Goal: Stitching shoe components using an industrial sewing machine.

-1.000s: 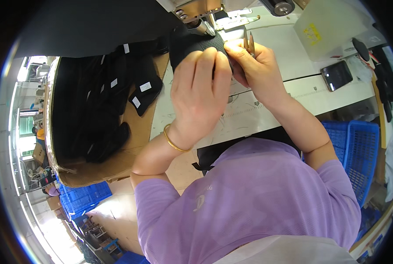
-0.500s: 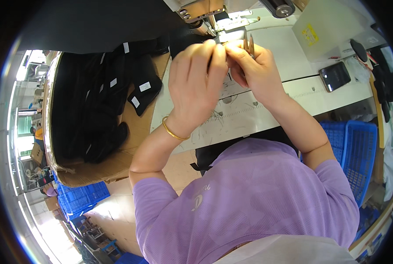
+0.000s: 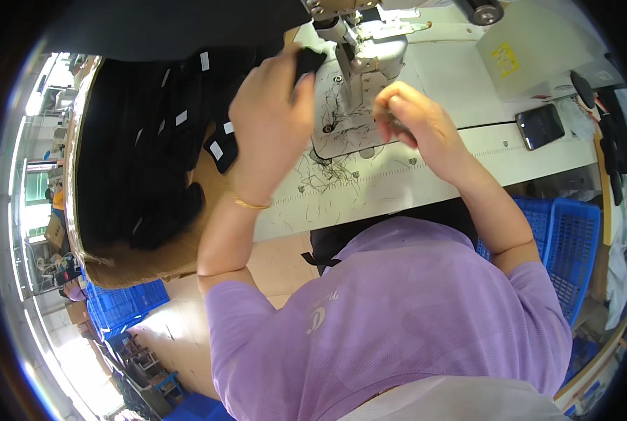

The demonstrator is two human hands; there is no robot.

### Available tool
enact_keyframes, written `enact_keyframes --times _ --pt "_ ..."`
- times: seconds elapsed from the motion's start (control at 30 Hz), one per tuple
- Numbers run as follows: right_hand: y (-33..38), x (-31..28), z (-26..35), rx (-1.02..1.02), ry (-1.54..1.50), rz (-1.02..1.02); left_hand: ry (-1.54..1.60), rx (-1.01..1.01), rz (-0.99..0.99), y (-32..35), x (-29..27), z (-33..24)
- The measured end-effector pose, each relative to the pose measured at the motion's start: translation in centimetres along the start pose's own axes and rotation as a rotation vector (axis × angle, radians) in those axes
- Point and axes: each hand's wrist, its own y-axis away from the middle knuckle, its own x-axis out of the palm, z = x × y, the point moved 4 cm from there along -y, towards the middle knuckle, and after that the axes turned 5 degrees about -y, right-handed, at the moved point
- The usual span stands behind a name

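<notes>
One phone (image 3: pixel 541 125), perhaps two blue crates (image 3: pixel 569 238)

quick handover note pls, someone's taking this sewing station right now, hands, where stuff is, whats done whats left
Left hand: gripping a small black fabric piece, held beside the sewing machine head, on its left.
Right hand: closed over the machine bed, right of the needle area; something small may be pinched in it, too hidden to tell.
Pile of black pieces with white tags lies on the brown board at left.
Loose thread clippings litter the white table. A phone lies at right.
Done: nothing lies under the needle now.
Left: cannot tell how many pieces are finished.
</notes>
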Motion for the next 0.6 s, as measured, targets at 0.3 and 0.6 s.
enact_keyframes --times 0.3,0.6 --pt "-0.5 0.0 -1.8 -0.456 0.787 -0.127 1.475 -1.013 1.018 4.5 2.5 1.7" --pt "3.3 2.0 0.2 -0.881 0.921 -0.027 1.437 -1.009 0.998 6.7 4.8 1.4"
